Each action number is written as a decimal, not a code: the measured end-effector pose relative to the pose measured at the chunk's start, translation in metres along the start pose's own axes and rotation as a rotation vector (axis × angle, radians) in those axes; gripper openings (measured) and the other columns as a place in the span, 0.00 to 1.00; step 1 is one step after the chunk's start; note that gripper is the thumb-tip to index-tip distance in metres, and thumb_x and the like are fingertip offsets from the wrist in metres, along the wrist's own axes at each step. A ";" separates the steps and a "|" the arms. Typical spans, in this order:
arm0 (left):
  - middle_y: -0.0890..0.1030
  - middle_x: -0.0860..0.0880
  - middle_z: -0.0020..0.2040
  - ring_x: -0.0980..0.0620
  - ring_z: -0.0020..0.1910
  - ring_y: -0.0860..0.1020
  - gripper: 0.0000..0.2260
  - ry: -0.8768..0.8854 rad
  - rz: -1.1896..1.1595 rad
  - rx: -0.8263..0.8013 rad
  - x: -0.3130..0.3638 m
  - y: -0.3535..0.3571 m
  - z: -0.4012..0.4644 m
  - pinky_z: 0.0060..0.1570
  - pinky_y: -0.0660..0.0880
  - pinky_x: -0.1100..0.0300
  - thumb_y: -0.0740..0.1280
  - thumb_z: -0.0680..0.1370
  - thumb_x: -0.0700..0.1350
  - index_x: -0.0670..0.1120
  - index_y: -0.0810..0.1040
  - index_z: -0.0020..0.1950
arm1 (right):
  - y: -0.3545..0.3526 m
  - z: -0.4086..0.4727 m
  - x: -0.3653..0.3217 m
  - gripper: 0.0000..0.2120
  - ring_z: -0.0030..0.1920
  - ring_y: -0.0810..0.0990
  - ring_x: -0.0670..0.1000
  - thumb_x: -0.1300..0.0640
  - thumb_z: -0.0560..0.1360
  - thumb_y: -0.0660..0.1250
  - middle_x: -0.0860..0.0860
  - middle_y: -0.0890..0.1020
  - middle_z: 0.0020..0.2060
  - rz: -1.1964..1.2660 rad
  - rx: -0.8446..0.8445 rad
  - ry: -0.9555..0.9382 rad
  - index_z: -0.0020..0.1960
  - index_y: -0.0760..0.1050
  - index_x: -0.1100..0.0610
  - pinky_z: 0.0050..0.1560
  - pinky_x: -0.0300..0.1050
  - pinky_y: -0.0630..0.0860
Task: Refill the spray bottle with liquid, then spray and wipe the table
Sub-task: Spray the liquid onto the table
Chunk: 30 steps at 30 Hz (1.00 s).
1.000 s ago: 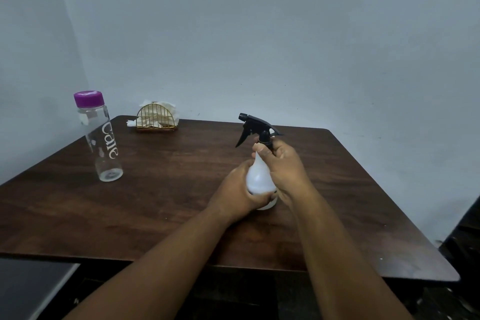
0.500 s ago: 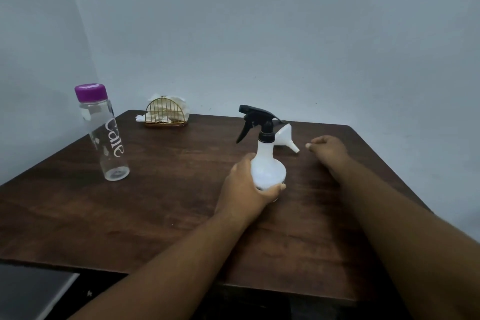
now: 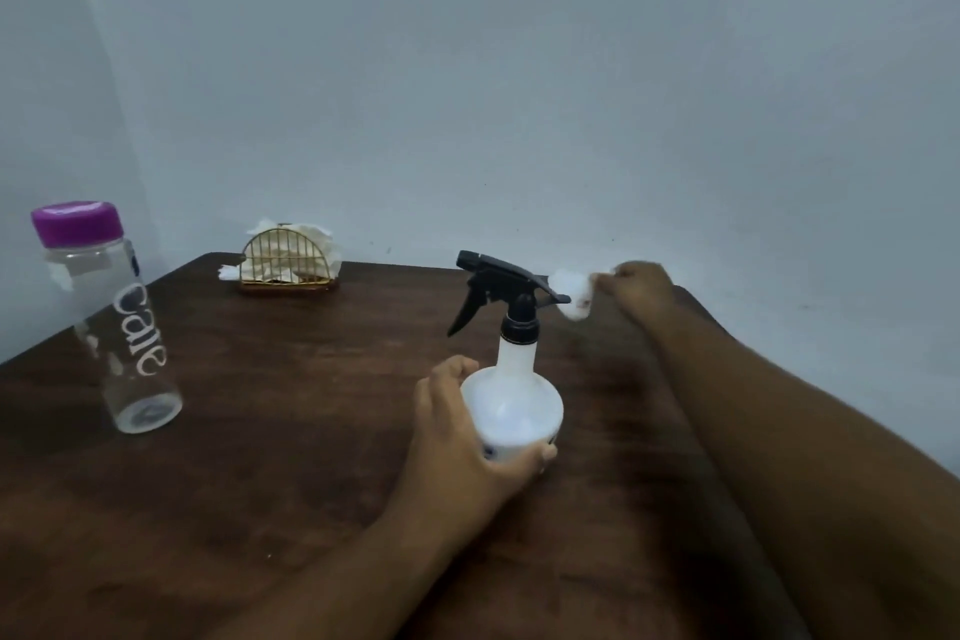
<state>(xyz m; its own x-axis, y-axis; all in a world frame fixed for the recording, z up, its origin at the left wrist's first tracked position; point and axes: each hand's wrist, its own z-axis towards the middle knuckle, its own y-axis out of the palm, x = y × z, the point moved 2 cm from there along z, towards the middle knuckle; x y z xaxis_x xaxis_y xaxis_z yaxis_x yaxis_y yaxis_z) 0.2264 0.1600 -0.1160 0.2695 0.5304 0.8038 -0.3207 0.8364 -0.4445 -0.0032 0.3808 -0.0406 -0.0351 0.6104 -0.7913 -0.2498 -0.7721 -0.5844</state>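
A white spray bottle [image 3: 511, 405] with a black trigger head stands upright near the middle of the dark wooden table [image 3: 291, 437]. My left hand [image 3: 457, 452] grips its round base from the left. Behind the trigger head, near the far edge, my right hand [image 3: 641, 291] pinches a small white funnel [image 3: 574, 294], which looks blurred and partly hidden by the sprayer. A clear water bottle [image 3: 117, 322] with a purple cap stands at the left of the table with its cap on.
A gold wire napkin holder [image 3: 287, 257] with white tissues sits at the table's far edge, left of centre. A pale wall rises directly behind the table. Its right edge runs under my right forearm.
My right hand left the spray bottle's neck, reached to the far side and took hold of the white funnel. My left hand stayed on the bottle's base. The camera moved closer.
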 end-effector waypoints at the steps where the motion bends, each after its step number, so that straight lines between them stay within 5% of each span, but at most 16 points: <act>1: 0.61 0.56 0.65 0.71 0.61 0.62 0.43 0.006 -0.003 -0.005 0.000 0.000 0.000 0.52 0.63 0.82 0.83 0.62 0.56 0.59 0.58 0.67 | -0.010 0.008 -0.001 0.10 0.40 0.77 0.53 0.54 0.74 0.74 0.52 0.79 0.37 -0.011 0.037 -0.025 0.38 0.78 0.58 0.40 0.42 0.68; 7: 0.62 0.62 0.67 0.62 0.66 0.67 0.43 0.004 -0.090 -0.078 0.006 0.002 -0.003 0.60 0.70 0.68 0.79 0.63 0.64 0.69 0.53 0.66 | -0.032 0.052 0.013 0.08 0.47 0.80 0.57 0.55 0.74 0.67 0.53 0.82 0.43 -0.200 0.194 -0.053 0.47 0.81 0.58 0.44 0.42 0.68; 10: 0.62 0.68 0.67 0.65 0.66 0.67 0.38 -0.006 -0.112 -0.090 0.008 0.001 -0.002 0.57 0.68 0.71 0.72 0.62 0.68 0.79 0.48 0.60 | -0.021 0.067 0.029 0.08 0.50 0.79 0.58 0.56 0.76 0.66 0.53 0.80 0.46 -0.267 0.184 -0.022 0.51 0.80 0.58 0.49 0.44 0.70; 17: 0.62 0.70 0.66 0.66 0.65 0.68 0.37 -0.017 -0.126 -0.099 0.006 0.001 0.000 0.59 0.70 0.70 0.71 0.62 0.68 0.78 0.48 0.61 | 0.012 0.079 0.059 0.18 0.60 0.80 0.63 0.48 0.80 0.63 0.59 0.83 0.59 -0.288 0.152 0.108 0.59 0.80 0.60 0.61 0.53 0.74; 22: 0.64 0.65 0.67 0.61 0.66 0.68 0.41 -0.044 -0.133 -0.108 0.006 0.000 0.000 0.60 0.69 0.69 0.76 0.66 0.63 0.71 0.50 0.67 | 0.006 0.039 0.032 0.28 0.68 0.73 0.64 0.38 0.77 0.64 0.59 0.73 0.69 -0.197 0.265 0.054 0.72 0.70 0.51 0.68 0.60 0.70; 24: 0.65 0.63 0.69 0.59 0.67 0.69 0.42 -0.060 -0.134 -0.096 0.006 -0.001 0.002 0.64 0.72 0.62 0.76 0.64 0.65 0.71 0.50 0.67 | 0.008 0.017 0.010 0.22 0.60 0.79 0.59 0.39 0.81 0.59 0.58 0.79 0.63 -0.072 0.117 -0.104 0.67 0.76 0.51 0.62 0.55 0.72; 27: 0.68 0.58 0.70 0.55 0.69 0.69 0.46 -0.094 -0.109 -0.060 0.004 -0.001 0.005 0.66 0.75 0.52 0.76 0.60 0.69 0.69 0.52 0.69 | 0.013 -0.055 -0.018 0.25 0.43 0.81 0.47 0.35 0.82 0.54 0.50 0.87 0.47 0.272 -0.339 -0.180 0.56 0.82 0.51 0.60 0.47 0.69; 29: 0.70 0.57 0.69 0.54 0.68 0.71 0.47 -0.112 -0.106 -0.059 0.004 -0.002 0.004 0.64 0.76 0.52 0.77 0.59 0.69 0.68 0.53 0.70 | 0.010 -0.107 -0.027 0.35 0.40 0.82 0.47 0.21 0.69 0.57 0.48 0.88 0.41 0.400 -0.526 -0.206 0.52 0.83 0.50 0.52 0.41 0.75; 30: 0.72 0.57 0.68 0.55 0.66 0.72 0.48 -0.117 -0.116 -0.075 0.006 -0.004 0.003 0.63 0.76 0.54 0.78 0.59 0.69 0.67 0.53 0.71 | 0.012 -0.124 -0.028 0.43 0.43 0.83 0.48 0.18 0.63 0.56 0.51 0.88 0.46 0.371 -0.586 -0.240 0.55 0.83 0.51 0.48 0.37 0.78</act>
<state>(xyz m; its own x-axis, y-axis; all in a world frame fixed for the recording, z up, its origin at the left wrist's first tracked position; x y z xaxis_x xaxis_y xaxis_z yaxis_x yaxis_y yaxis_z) 0.2268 0.1598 -0.1087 0.1919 0.4138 0.8899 -0.2237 0.9014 -0.3708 0.1149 0.3327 -0.0478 -0.2448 0.2600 -0.9340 0.3756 -0.8627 -0.3386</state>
